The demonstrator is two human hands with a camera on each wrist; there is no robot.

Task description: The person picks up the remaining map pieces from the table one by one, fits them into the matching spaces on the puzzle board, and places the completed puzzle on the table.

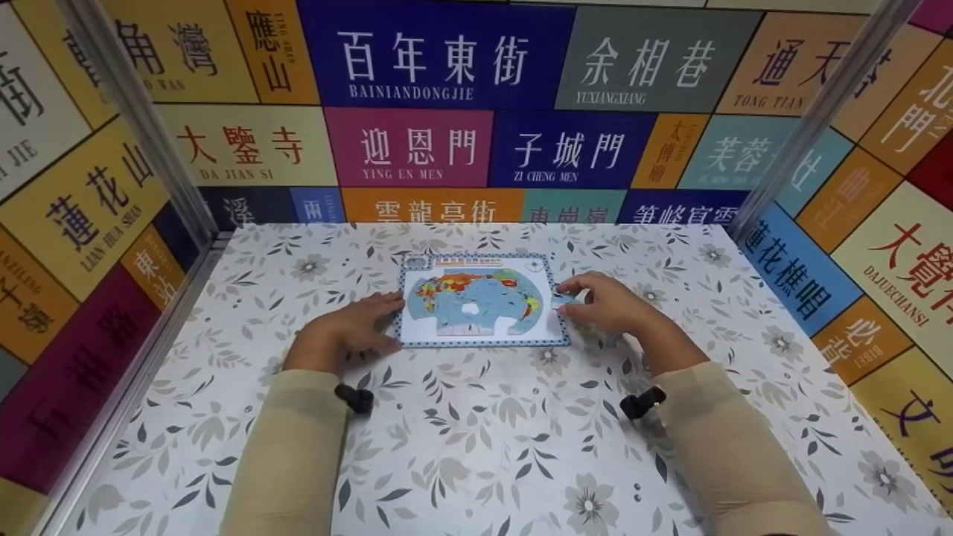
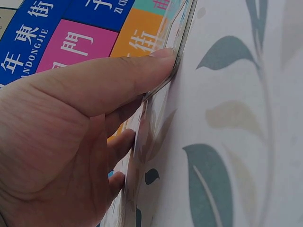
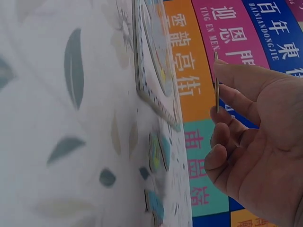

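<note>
A flat jigsaw puzzle board (image 1: 476, 336) with a world map and a dotted blue border lies on the table. White gaps show in the map. My left hand (image 1: 351, 325) rests against the board's left side. In the left wrist view its thumb (image 2: 137, 75) touches the board's near corner, and the other fingers stretch along the edge. Over the right border, my right hand (image 1: 614, 301) pinches a thin blue puzzle piece (image 1: 564, 299) between thumb and fingertips. The right wrist view shows this piece (image 3: 217, 94) edge-on, raised off the table.
Loose puzzle pieces (image 3: 159, 152) lie on the table beside the board, beneath my right hand. A floral cloth (image 1: 476, 447) covers the table. Panels with coloured street-name blocks (image 1: 417, 149) stand behind and at both sides, with metal posts (image 1: 811, 112) at the corners.
</note>
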